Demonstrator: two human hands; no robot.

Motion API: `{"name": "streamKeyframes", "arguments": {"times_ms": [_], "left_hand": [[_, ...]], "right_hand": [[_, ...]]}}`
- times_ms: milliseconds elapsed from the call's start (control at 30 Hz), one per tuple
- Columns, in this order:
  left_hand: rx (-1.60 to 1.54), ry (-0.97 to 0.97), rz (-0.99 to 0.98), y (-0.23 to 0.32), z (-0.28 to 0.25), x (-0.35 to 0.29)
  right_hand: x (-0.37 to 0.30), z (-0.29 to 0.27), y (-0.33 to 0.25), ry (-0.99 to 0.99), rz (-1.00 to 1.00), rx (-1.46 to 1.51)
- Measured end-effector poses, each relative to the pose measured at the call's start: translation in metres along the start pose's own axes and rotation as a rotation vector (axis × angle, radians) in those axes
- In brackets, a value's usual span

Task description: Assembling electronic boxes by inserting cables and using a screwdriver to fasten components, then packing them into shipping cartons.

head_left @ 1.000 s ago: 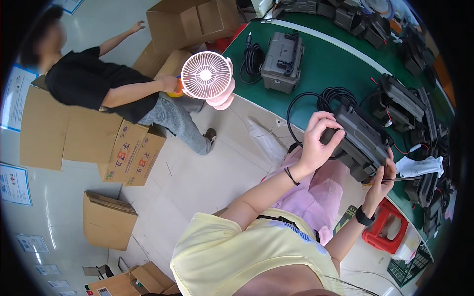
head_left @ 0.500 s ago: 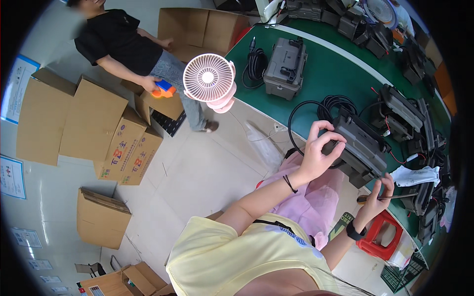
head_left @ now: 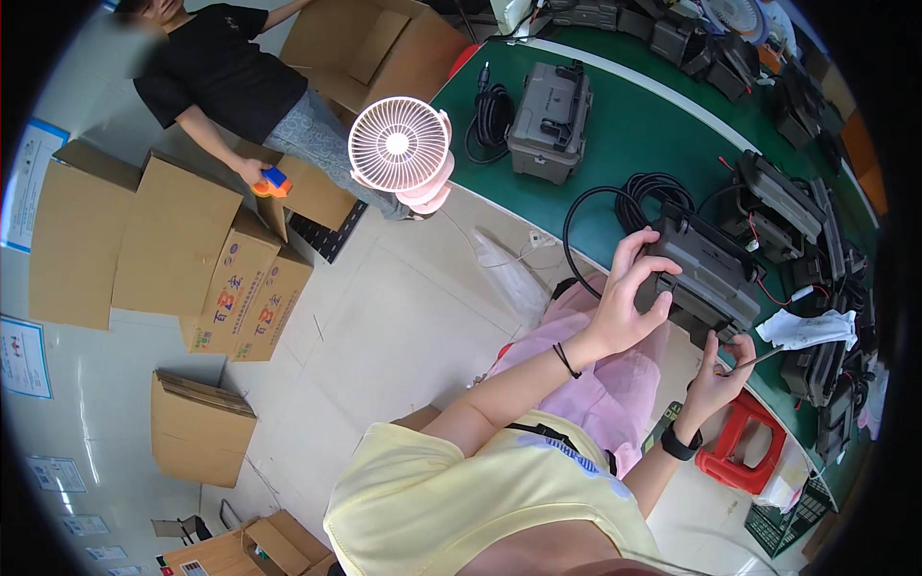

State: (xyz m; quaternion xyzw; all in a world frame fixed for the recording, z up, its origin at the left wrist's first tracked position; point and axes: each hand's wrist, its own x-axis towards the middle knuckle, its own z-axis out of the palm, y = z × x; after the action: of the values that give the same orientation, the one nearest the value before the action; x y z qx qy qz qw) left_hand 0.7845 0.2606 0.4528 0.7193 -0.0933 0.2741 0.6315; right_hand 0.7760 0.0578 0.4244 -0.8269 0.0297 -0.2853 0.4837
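Observation:
A dark grey plastic case (head_left: 715, 264) with a thick black cable stands at the near edge of the green table. My left hand (head_left: 624, 307) grips its left end, fingers curled over the top edge and thumb low on the front. My right hand (head_left: 715, 384) is at the case's near right corner, fingertips close against or touching it. A thin metal shaft, seemingly a screwdriver (head_left: 759, 361), lies across the right hand's fingers and points right; its handle is hidden in the hand. The coiled black cable (head_left: 653, 197) lies behind the case.
Another grey case (head_left: 550, 120) and a cable coil (head_left: 490, 120) stand farther back. Open cases with wires (head_left: 778, 206) and a white cloth (head_left: 807, 329) lie on the right. A pink fan (head_left: 400, 144) is at the table's left corner. Red stool (head_left: 744, 437) below; cartons (head_left: 178, 240) and a person (head_left: 230, 77) left.
My right hand has moved up and left toward the case's near corner, and the tool's shaft now slants upward. The left hand stays on the case. The other person's far arm has risen over a carton.

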Motion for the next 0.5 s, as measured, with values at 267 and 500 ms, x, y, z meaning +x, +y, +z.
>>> {"name": "streamKeyframes", "arguments": {"times_ms": [267, 500], "left_hand": [[0.023, -0.042, -0.006, -0.006, -0.004, 0.003], [-0.103, -0.087, -0.06, -0.018, -0.002, 0.006]], "right_hand": [[0.017, -0.022, -0.022, -0.174, 0.082, 0.436], [0.032, -0.013, -0.031, -0.185, 0.158, 0.407]]}}
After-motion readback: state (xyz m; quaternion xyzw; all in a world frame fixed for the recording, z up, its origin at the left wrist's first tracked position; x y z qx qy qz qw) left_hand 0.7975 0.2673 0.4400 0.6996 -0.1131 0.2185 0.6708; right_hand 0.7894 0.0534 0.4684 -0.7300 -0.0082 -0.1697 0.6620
